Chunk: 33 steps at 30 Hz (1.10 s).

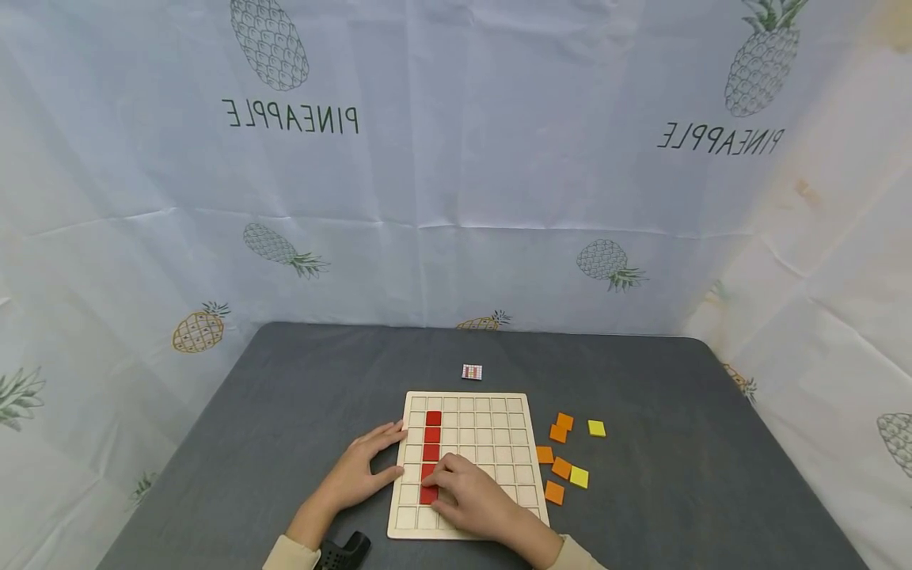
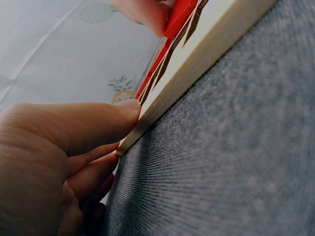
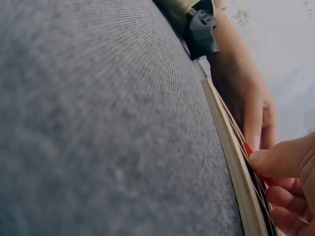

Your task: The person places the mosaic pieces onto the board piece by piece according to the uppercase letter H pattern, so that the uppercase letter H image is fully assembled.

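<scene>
Right hand [image 1: 472, 497]: Bent over the lower centre of the head view, fingers curled, thumb and fingertips together on the lowest visible red tile [image 1: 428, 496].
Held tile: At the foot of a red column on the left part of a pale wooden board [image 1: 502, 455], lower centre of the frame; whether it lies flat in its cell, the pictures do not make plain.
Other red tiles [image 1: 431, 435]: Lined up above it in the board's second column from the left, the nearest partly covered by the fingers.
Left hand [image 1: 363, 469]: Lower left of centre, thumb and fingers spread apart, tips touching the board's left edge.
Black wrist device [image 1: 347, 550]: Strapped beside a beige sleeve [image 1: 290, 554] at the bottom edge of the frame.
Orange tiles [image 1: 561, 468]: Five, scattered at lower right of centre, just beside the board.
Yellow tiles [image 1: 596, 428]: Two among the orange, one touching an orange neighbour.
Printed card [image 1: 472, 372]: Above the board near mid-frame, its small pattern too fine to read.
Tabletop [image 1: 641, 396]: Dark grey, filling the lower frame before a pineapple-print curtain [image 1: 484, 158] with mirrored lettering.
</scene>
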Each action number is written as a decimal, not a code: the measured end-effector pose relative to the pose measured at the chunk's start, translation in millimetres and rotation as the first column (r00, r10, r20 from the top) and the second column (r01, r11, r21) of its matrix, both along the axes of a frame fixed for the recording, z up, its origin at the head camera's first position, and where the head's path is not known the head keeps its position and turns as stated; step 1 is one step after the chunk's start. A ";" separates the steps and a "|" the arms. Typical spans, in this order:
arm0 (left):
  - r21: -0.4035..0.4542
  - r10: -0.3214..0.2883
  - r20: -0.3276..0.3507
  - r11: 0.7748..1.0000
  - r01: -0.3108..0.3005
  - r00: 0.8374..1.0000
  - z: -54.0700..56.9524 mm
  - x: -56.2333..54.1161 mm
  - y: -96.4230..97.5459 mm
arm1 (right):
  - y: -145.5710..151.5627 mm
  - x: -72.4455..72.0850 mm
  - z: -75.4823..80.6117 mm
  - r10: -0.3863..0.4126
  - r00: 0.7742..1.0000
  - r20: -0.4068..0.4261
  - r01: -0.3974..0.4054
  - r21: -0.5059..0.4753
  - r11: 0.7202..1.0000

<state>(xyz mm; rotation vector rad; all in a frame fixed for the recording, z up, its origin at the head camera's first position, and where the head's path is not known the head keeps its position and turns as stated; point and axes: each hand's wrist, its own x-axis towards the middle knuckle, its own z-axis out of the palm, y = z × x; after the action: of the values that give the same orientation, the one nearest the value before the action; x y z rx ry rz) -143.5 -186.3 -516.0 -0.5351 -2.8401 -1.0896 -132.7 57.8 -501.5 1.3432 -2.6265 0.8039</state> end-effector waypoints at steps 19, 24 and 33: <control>-0.004 0.004 0.008 1.000 -0.004 1.000 -0.5 -0.9 0.1 | 5.1 -0.5 1.5 -0.009 1.000 0.000 0.009 -0.032 0.999; -0.004 0.019 0.029 1.000 -0.019 0.999 0.4 -1.0 1.5 | 16.3 -5.0 11.9 -0.038 0.997 0.068 0.040 -0.040 0.998; 0.000 0.019 0.043 1.000 -0.019 0.999 0.6 -0.5 1.5 | 53.7 -18.7 25.6 -0.162 0.983 0.085 0.173 -0.142 0.975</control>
<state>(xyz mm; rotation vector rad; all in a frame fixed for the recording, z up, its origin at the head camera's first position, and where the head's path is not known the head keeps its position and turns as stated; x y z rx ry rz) -143.9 -184.9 -515.4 -0.4897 -2.8755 -1.1121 -151.4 111.5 -475.9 1.0584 -2.6280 1.0182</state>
